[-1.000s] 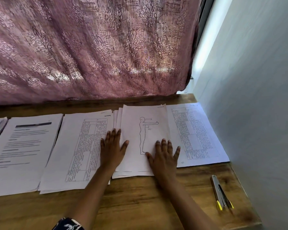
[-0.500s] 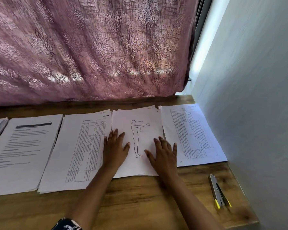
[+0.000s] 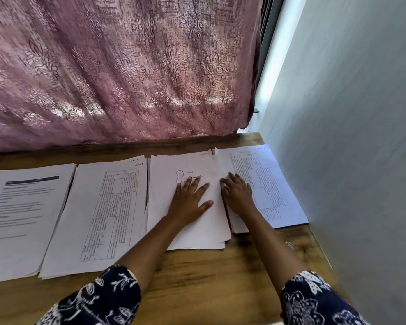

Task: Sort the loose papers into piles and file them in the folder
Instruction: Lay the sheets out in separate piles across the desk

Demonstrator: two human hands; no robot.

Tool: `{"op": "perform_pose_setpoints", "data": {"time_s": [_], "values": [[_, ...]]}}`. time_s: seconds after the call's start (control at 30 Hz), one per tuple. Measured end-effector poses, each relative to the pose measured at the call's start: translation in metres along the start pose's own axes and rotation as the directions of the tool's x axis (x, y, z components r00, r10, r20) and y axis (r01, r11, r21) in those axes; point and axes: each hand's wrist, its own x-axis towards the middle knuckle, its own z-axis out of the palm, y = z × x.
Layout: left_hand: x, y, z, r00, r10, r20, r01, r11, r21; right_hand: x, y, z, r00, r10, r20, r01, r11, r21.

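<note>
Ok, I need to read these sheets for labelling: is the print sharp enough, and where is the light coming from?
Head view: print on the text pile and grid pile is smeared, unreadable; only the figure drawing outline reads. Head view: daylight glows through the curtain, brightest in the strip beside it; no glare on the sheets.

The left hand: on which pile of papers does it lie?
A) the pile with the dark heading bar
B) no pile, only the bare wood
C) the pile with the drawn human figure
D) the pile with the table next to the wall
C: the left hand lies flat, fingers spread, on the pile with the drawn human figure and covers part of the drawing.
</note>
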Motion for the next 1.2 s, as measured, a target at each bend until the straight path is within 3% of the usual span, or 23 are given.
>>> {"op": "perform_pose_setpoints", "data": {"time_s": [0.13, 0.33, 0.5, 0.63, 0.7, 0.8, 0.9, 1.0, 1.1, 1.2], "values": [[-0.007, -0.009, -0.002, 0.999, 0.045, 0.002, -0.045, 0.998, -0.035, 0.022, -0.007, -0.006, 0.997, -0.007, 0.072, 0.003, 0.999, 0.047], [-0.021, -0.027, -0.014, 0.997, 0.022, -0.074, -0.029, 0.995, -0.093, 0.041, -0.012, -0.013, 0.997, 0.04, 0.06, -0.049, 0.988, 0.146], [-0.064, -0.038, -0.013, 0.939, 0.292, 0.184, -0.307, 0.95, 0.06, 0.053, -0.019, -0.017, 0.995, 0.024, 0.1, -0.041, 0.984, 0.174], [-0.074, -0.047, -0.001, 0.929, 0.277, 0.246, -0.307, 0.947, 0.093, 0.058, -0.019, -0.019, 0.988, -0.012, 0.155, -0.018, 0.982, 0.188], [-0.074, -0.047, 0.001, 0.933, 0.279, 0.23, -0.302, 0.95, 0.074, 0.054, -0.016, -0.02, 0.997, 0.016, 0.071, -0.028, 0.985, 0.171], [-0.075, -0.046, 0.003, 0.939, 0.281, 0.2, -0.296, 0.954, 0.052, 0.031, -0.009, -0.019, 0.981, 0.082, -0.175, -0.055, 0.987, 0.153], [-0.075, -0.045, 0.001, 0.937, 0.291, 0.194, -0.295, 0.955, -0.007, -0.007, -0.003, -0.011, 0.949, 0.048, -0.311, -0.043, 0.999, 0.023], [-0.063, -0.035, -0.005, 0.948, 0.302, 0.101, -0.296, 0.953, -0.066, -0.033, -0.003, -0.004, 0.965, 0.028, -0.261, -0.057, 0.993, -0.106], [-0.043, -0.024, -0.009, 0.979, 0.202, -0.025, -0.204, 0.973, -0.111, -0.042, -0.006, 0.003, 0.977, 0.071, -0.201, -0.108, 0.978, -0.179], [-0.027, -0.019, -0.005, 0.986, 0.132, -0.105, -0.143, 0.984, -0.105, -0.043, -0.011, 0.004, 0.968, 0.085, -0.237, -0.133, 0.972, -0.192]]}}
